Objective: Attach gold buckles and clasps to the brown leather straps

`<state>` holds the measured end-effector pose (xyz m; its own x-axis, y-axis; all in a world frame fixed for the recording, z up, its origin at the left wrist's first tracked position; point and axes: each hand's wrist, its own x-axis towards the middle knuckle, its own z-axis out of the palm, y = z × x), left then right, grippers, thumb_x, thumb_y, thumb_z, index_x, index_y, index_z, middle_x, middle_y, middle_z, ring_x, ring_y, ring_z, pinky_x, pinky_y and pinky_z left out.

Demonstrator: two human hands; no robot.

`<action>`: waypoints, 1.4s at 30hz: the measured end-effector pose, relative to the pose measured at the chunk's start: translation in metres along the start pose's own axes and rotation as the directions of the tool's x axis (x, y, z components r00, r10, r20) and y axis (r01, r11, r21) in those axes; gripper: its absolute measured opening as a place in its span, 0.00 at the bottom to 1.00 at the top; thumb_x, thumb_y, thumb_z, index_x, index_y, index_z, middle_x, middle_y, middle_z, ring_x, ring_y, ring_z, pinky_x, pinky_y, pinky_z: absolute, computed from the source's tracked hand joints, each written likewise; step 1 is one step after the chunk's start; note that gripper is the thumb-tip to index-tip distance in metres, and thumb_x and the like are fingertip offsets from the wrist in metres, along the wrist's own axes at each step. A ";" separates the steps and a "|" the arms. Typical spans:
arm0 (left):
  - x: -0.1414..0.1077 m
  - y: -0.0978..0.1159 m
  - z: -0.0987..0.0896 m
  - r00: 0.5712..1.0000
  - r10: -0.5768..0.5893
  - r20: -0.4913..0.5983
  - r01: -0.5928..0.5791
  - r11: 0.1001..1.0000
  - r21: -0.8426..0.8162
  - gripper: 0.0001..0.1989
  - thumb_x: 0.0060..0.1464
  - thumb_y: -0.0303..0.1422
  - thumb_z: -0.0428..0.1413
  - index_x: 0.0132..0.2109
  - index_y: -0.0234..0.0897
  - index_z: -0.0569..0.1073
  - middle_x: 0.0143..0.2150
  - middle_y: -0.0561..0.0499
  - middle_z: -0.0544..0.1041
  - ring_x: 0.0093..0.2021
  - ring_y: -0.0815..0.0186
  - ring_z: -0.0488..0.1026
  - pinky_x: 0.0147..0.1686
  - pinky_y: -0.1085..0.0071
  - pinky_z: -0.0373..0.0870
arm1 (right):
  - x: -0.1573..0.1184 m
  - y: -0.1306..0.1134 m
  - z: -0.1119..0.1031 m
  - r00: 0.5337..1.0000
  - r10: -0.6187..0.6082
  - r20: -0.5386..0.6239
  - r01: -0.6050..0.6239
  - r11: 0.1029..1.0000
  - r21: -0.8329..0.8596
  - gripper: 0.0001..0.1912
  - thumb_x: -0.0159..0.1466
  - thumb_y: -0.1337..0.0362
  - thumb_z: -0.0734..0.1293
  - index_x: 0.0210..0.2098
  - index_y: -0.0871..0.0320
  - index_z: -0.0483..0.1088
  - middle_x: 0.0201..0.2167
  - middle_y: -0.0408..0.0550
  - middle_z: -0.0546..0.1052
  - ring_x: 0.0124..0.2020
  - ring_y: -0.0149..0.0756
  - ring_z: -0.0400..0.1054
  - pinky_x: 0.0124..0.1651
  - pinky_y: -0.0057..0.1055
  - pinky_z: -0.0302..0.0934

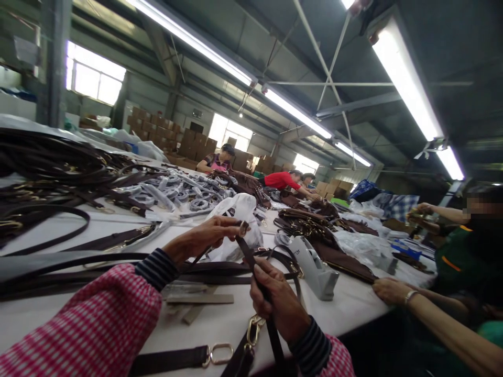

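A dark brown strap (pixel 246 252) is stretched between my two hands above the table. With its fingers pinched, my left hand (pixel 206 235) holds the strap's upper end, beside a small gold-coloured metal fitting (pixel 243 228). My right hand (pixel 277 296) is wrapped round the strap lower down, and the rest hangs below it. Under my right hand are gold metal rings (pixel 254 330) on a dark strap. Another strap end with an oval ring (pixel 221 354) lies at the front of the table. Crumpled clear plastic (pixel 245 207) lies just behind my hands.
A grey tape dispenser (pixel 314 267) stands right of my hands. Flat tan strips (pixel 200 299) lie in front. Piles of brown straps (pixel 51 157) and wrapped straps (pixel 173 191) cover the left and back. Co-workers stand round the table; one's hand (pixel 393 289) touches brown pieces at right.
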<state>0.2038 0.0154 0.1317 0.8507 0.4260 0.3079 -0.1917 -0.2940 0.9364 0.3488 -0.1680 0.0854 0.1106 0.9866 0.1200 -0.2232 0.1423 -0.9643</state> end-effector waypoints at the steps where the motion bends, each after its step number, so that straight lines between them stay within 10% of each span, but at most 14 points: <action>1: 0.000 0.000 0.003 0.999 -0.012 -0.041 0.012 1.000 -0.011 0.24 0.54 0.51 0.61 0.46 0.35 0.79 0.35 0.50 0.74 0.24 0.73 0.57 0.20 0.75 0.45 | -0.003 0.003 0.001 1.000 0.003 0.005 -0.003 1.000 0.006 0.17 0.68 0.54 0.70 0.51 0.56 0.69 0.14 0.31 0.66 0.11 0.21 0.42 0.13 0.19 0.44; 9: 0.003 0.007 0.036 0.997 -0.011 -0.082 0.008 0.999 -0.039 0.29 0.57 0.54 0.56 0.55 0.38 0.72 0.24 0.57 0.68 0.21 0.72 0.59 0.20 0.77 0.48 | 0.003 0.014 0.015 0.987 -0.131 -0.093 0.144 0.976 0.162 0.14 0.67 0.54 0.71 0.47 0.54 0.69 0.15 0.32 0.67 0.11 0.21 0.42 0.12 0.19 0.44; 27: 0.002 -0.008 0.049 0.995 -0.093 -0.043 0.091 0.995 -0.043 0.29 0.59 0.59 0.50 0.34 0.35 0.73 0.25 0.52 0.70 0.24 0.69 0.61 0.24 0.71 0.51 | -0.006 0.017 0.002 0.990 -0.140 0.000 0.130 0.925 0.358 0.09 0.68 0.57 0.71 0.39 0.54 0.69 0.12 0.29 0.63 0.10 0.21 0.36 0.12 0.20 0.40; 35: 0.003 -0.024 0.061 0.988 -0.154 0.034 0.156 0.983 -0.095 0.32 0.57 0.62 0.50 0.48 0.36 0.74 0.31 0.52 0.73 0.28 0.68 0.63 0.25 0.73 0.52 | -0.002 0.007 0.000 0.988 -0.143 -0.060 0.155 0.914 0.375 0.15 0.64 0.56 0.75 0.33 0.55 0.66 0.13 0.29 0.62 0.11 0.21 0.35 0.13 0.19 0.38; 42: 0.000 -0.020 0.072 0.995 0.032 0.099 -0.008 0.971 -0.238 0.21 0.60 0.50 0.57 0.47 0.36 0.74 0.31 0.55 0.70 0.29 0.71 0.63 0.28 0.74 0.58 | 0.000 0.004 -0.006 0.971 -0.107 -0.215 0.152 0.967 0.205 0.23 0.63 0.43 0.72 0.38 0.57 0.69 0.13 0.31 0.63 0.11 0.20 0.38 0.14 0.20 0.35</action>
<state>0.2423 -0.0402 0.1010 0.8885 0.3291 0.3199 -0.3093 -0.0854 0.9471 0.3533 -0.1676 0.0799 0.3391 0.9253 0.1695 -0.3975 0.3043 -0.8657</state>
